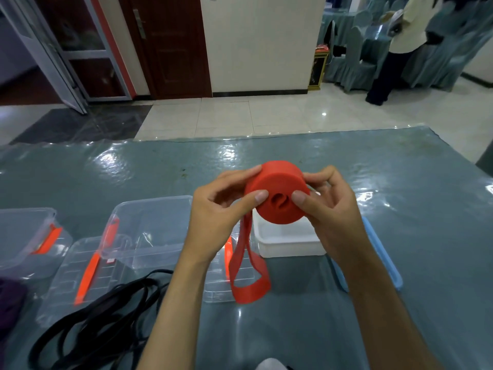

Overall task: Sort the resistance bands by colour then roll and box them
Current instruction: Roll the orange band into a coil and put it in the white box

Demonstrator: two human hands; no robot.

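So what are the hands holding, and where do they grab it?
Both the left hand and right hand pinch the rolled part of the red band at its sides; its loose tail hangs down.

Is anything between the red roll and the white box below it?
Nothing visible. Both hands, left hand and right hand, hold the red band above the white box, which is open. Only the band's loose tail hangs beside it.

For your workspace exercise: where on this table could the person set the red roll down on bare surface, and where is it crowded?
Bare: the table beyond both hands, up to its far edge, and right of the blue lid. Crowded: the near left, with clear boxes, clear lids and black bands. The white box lies under the red roll.
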